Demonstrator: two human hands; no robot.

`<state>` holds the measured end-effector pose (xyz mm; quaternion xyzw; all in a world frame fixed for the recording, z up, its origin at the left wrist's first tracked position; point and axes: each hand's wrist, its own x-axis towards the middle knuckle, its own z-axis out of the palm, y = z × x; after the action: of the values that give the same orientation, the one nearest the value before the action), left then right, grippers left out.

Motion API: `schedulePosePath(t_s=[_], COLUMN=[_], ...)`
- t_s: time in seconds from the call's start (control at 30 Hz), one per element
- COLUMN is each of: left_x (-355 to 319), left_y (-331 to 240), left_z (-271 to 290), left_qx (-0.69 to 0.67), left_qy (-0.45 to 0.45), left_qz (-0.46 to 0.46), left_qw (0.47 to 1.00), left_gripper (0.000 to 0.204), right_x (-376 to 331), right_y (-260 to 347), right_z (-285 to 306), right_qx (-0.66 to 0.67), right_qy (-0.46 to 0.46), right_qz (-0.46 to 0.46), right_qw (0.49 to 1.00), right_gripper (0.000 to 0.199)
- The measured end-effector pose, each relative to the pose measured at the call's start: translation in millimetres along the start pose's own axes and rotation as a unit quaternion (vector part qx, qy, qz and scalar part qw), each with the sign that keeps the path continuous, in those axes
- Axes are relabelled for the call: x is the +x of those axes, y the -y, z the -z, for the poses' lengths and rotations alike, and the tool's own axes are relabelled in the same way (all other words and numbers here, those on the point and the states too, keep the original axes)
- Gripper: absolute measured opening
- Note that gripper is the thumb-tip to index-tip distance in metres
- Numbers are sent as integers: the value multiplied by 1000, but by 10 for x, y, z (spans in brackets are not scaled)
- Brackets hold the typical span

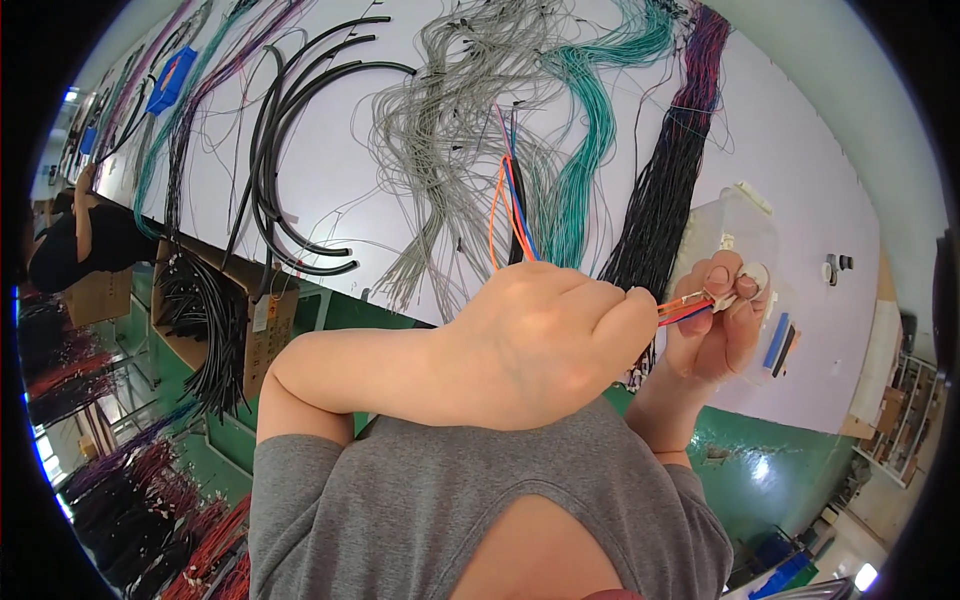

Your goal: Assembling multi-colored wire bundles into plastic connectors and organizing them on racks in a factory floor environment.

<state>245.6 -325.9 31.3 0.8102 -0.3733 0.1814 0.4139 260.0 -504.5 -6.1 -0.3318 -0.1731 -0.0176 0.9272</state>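
At the bench's (820,190) near edge, my left hand (545,340) curls round the wires (684,310) while my right fingers (721,275) pinch their ends beside a white part (757,271), the wires judged light, limp, best gripped just behind the delicate ends.

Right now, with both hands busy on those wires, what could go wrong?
The coloured wires run close together between the left hand and the right hand, so one might slip or get crossed.

Above the left hand, they run up close to the loose grey wires and teal wires, so a tug could snag them.

The small white part at the right hand's fingertips looks easy to drop.
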Motion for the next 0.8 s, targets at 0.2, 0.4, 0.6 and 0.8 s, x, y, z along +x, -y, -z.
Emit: schedulePosePath(t_s=[0.2, 0.4, 0.6, 0.8], left_x=[15, 42, 57, 79], left_y=[63, 100, 165, 186], left_z=[-33, -68, -132, -233], left_qx=[-14, -53, -105, -437], left_qy=[13, -10, 51, 94], left_qz=[-13, -13, 54, 347], left_qw=[1000, 998, 992, 824], left_gripper=[24, 20, 14, 20], right_x=[-33, -49, -106, -175], right_y=[-17, -16, -38, 18], right_z=[-48, -135, -271, -117], right_qx=[-49, -142, -220, -396], right_qy=[-9, -61, -24, -2], right_qz=[8, 15, -9, 12], right_qw=[999, 988, 975, 918], right_gripper=[13, 10, 15, 21])
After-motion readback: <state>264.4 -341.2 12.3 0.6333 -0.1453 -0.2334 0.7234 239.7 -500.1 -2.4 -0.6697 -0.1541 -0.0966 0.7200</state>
